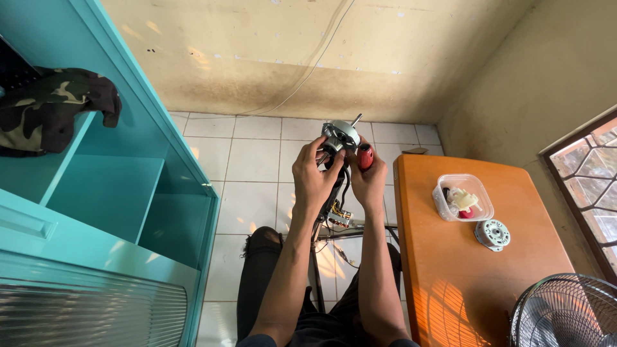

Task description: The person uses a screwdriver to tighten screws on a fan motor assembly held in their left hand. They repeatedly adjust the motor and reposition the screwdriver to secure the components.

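Note:
My left hand (pixel 313 175) grips a fan motor assembly (pixel 340 135), a silver round housing with a shaft sticking up, held above the tiled floor. Black wires and a small circuit part (pixel 339 217) hang below it between my forearms. My right hand (pixel 368 182) holds a red-handled screwdriver (pixel 364 156) against the motor's right side. Both hands are close together around the motor.
A turquoise metal cabinet (pixel 116 186) stands open at the left with camouflage cloth (pixel 51 106) on a shelf. An orange table (pixel 475 257) at the right carries a clear plastic tub (pixel 464 196) of small parts and a round motor cover (pixel 492 234). A fan grille (pixel 569 311) sits at bottom right.

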